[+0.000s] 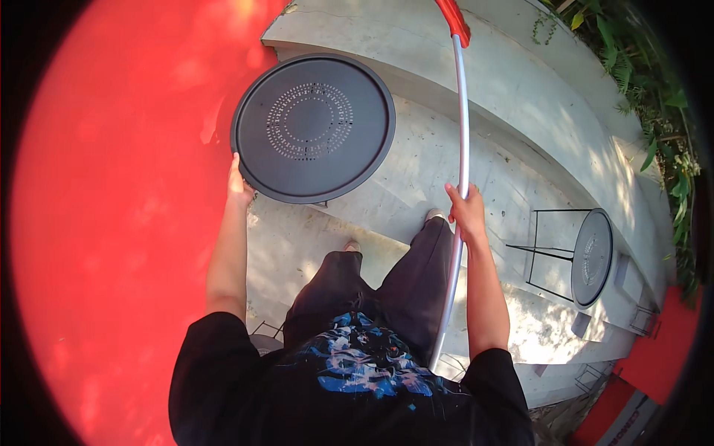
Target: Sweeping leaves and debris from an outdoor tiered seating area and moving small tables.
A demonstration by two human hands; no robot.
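Note:
A round dark grey table [309, 123] with rings of small perforations in its top is in front of me to the left. My left hand [238, 184] grips its rim at the near left, fingers on the edge. In my right hand [467, 213] is a long silver pole [463, 111], with my fingers wrapped round its shaft. The pole runs from beside my right hip up past the table. At its far end is a red piece [454, 22], cut off by the picture's top, so I cannot tell its kind.
I stand on pale concrete steps [431, 141]. A large red surface [119, 223] fills the left side. To the right is another round table [593, 258] on thin black metal legs. Green plants [658, 111] line the upper right, and red panels [662, 338] show at the lower right.

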